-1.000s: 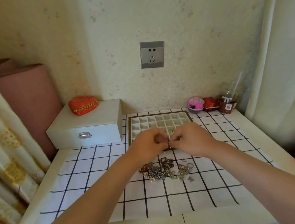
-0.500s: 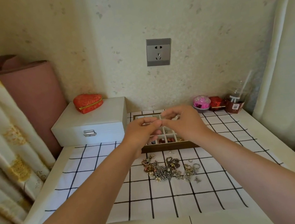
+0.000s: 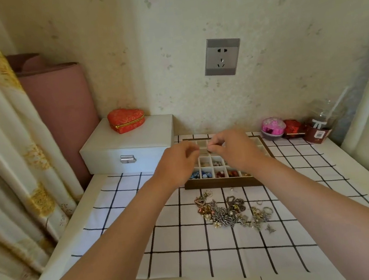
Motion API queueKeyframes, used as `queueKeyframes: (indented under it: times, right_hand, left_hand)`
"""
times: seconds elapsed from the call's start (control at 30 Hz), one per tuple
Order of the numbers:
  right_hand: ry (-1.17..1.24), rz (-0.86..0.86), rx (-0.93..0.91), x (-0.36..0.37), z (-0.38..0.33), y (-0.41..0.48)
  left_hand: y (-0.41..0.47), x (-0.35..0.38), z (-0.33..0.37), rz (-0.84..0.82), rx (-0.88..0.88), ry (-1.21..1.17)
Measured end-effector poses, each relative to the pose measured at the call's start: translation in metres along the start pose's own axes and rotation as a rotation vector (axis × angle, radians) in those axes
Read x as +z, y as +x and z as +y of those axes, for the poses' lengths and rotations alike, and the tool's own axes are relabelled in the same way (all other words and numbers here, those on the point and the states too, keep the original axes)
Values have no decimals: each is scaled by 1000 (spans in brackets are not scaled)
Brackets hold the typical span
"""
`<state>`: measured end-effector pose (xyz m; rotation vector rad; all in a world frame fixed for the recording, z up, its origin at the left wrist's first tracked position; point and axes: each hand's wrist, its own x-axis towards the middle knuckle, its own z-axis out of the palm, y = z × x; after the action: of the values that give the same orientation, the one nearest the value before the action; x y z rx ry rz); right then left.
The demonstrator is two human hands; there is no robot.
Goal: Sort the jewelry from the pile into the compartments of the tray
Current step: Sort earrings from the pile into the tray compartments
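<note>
A wooden-framed tray [image 3: 223, 182] with white compartments stands at the back of the checked cloth. Its near cells hold blue beads [image 3: 200, 175], red beads [image 3: 226, 173] and rings [image 3: 216, 164]. The tangled jewelry pile [image 3: 233, 212] of chains, rings and charms lies just in front of it. Both hands hover over the tray's middle rows, a small gap between them. My right hand [image 3: 235, 151] pinches a small dark piece at its fingertips. My left hand [image 3: 177, 163] has its fingers curled with the thumb against the forefinger; whether it holds anything is hidden.
A white jewelry box [image 3: 129, 150] with a red heart-shaped case [image 3: 126, 120] on top stands left of the tray. Right of it are a pink ball [image 3: 272, 126], a small red box [image 3: 292, 127] and a drink cup [image 3: 318, 130]. Curtains hang at the left.
Both hands rose from just above the pile to over the tray, holding one small piece together. Now they have drawn slightly apart, and the piece stays with the right hand.
</note>
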<state>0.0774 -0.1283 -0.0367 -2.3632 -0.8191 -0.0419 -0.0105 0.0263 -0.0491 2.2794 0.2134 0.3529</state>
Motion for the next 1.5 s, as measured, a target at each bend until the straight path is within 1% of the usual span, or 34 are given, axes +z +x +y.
queueKeyframes:
  times: [0.1, 0.17, 0.2, 0.3, 0.4, 0.53, 0.6, 0.67, 0.87, 0.97, 1.03, 1.1, 1.2, 1.3, 1.4, 1.5]
  right_hand:
    - [-164, -29, -11, 14, 5, 1]
    - [-239, -54, -11, 19, 6, 1]
    - [-280, -68, -11, 21, 5, 2]
    - [-358, -121, -16, 24, 1, 6]
    - [-380, -144, 5, 26, -1, 7]
    - [-247, -160, 115, 24, 1, 8]
    - [-200, -188, 124, 21, 2, 9]
    - [-204, -214, 104, 19, 3, 9]
    - [-323, -285, 36, 19, 2, 6]
    - [-349, -220, -13, 12, -3, 1]
    - [-364, -150, -80, 6, -8, -5]
    - [-342, -127, -149, 2, -15, -13]
    - [-311, -244, -176, 0, -24, -27]
    - [-358, -377, -168, -2, -31, -40]
    - [-413, -439, -170, -4, -34, -51]
    - [-519, -452, -207, 2, -32, -56]
  left_hand:
    - [-4, 4, -16, -136, 128, 185]
    - [-5, 9, -24, -182, 203, 303]
    - [-5, 10, -27, -185, 212, 329]
    - [-2, 10, -30, -189, 219, 339]
    - [-1, 9, -30, -202, 226, 348]
    - [-2, 8, -30, -208, 220, 343]
    - [-2, 8, -30, -207, 222, 342]
    - [-2, 8, -30, -207, 230, 344]
    - [-4, 7, -30, -196, 256, 346]
    - [-9, 3, -28, -162, 263, 314]
    - [-15, 0, -25, -133, 299, 312]
    - [-23, -6, -20, -116, 332, 302]
    - [-36, -14, -16, -201, 293, 250]
    - [-47, -16, -15, -299, 263, 293]
    - [-53, -14, -15, -348, 278, 373]
    - [-58, -11, -14, -396, 285, 415]
